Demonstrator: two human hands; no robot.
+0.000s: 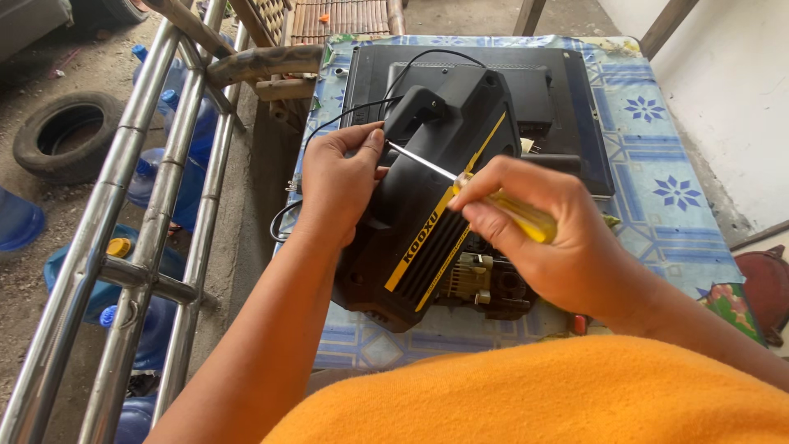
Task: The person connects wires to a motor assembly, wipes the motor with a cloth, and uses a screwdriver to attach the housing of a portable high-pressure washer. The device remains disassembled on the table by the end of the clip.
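- Two bare hands are at work on a black machine housing (427, 205) with yellow stripes, and we look straight down on them from above.
- We see the left hand (339, 182) come in from the lower left, forearm angled up and to the right, palm pressed flat against the housing's left flank. Its fingers are spread and curved around the edge; the thumb reaches toward the raised handle at the top. It grips nothing, it only braces.
- We see the right hand (542, 238) enter from the lower right, wrist bent inward across the housing. Its fingers are wrapped tight around the yellow handle of a screwdriver (472, 191).
- The screwdriver's metal shaft runs up and to the left, its tip sitting by the left thumb near the base of the housing's handle.
- The housing lies tilted on the tabletop (657, 164), which wears a blue patterned cloth, and overlaps a flat black panel (575, 107) behind it. Exposed metal parts (485, 284) show at its lower right edge, just under the right hand.
- A thin black cable (345, 119) loops off the housing's top toward the left.
- Left of the tabletop we see a steel railing (156, 214), with blue water bottles (177, 156) and a tyre (70, 136) beyond it.
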